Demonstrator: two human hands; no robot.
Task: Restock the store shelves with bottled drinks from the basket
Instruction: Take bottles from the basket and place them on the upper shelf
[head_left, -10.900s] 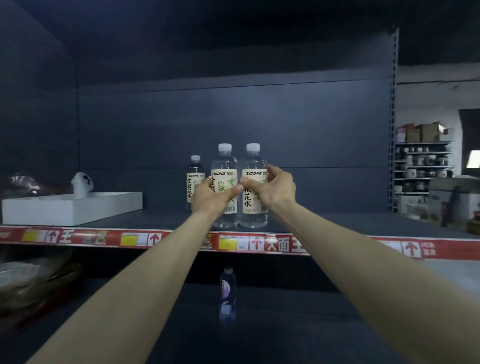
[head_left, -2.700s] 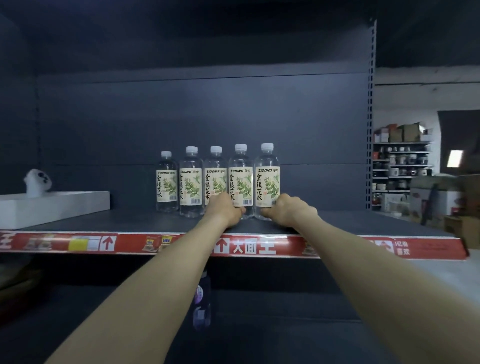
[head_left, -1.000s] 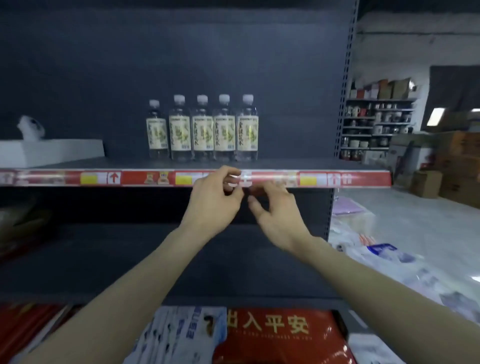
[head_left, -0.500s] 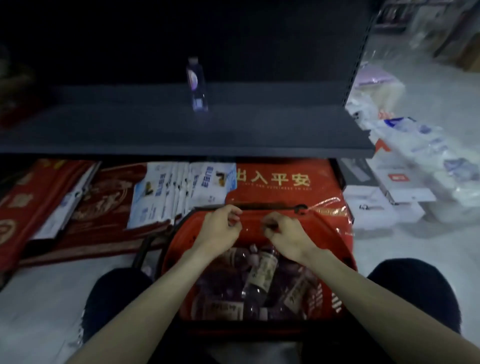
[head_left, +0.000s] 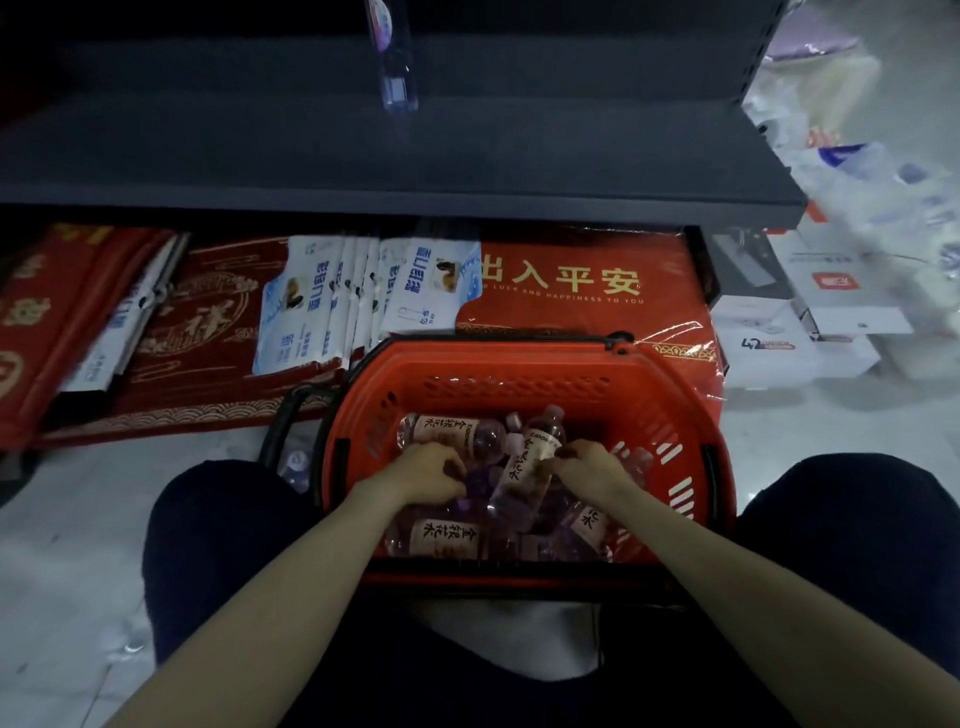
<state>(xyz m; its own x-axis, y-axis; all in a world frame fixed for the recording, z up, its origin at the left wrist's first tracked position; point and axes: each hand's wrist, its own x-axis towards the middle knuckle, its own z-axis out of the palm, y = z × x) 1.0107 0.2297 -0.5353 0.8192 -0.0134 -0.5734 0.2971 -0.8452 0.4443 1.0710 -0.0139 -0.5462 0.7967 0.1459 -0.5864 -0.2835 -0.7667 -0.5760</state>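
Now down in the basket, hands on bottles

The basket is red hard plastic with slotted walls and a rounded rim, and has a black handle folded down on its left side. Inside it is a loose pile of bottles. They are clear ribbed plastic with a purplish tint and cream paper labels that read 金银花水 in black.

The left hand is in the left half of the basket, fingers curled down into the pile. Whether they actually grip one, cannot tell. The right hand is in the right half, fingers pinching the label side of the tilted bottle at the basket's centre, which has its cap toward the far wall.

Half a second ago both hands hung at the basket's far rim holding nothing; they are now lower, in the pile.

Behind the basket lies a red mat in glossy wrap, with gold 出入平安 and "LUCK AND HAPPINESS TO YOU". Behind it to the left is a fan of white-and-blue flat packets. A dark matte shelf above the basket carries a lone bottle, blurred. To the right of the basket are white cardboard boxes on a pale glossy floor.
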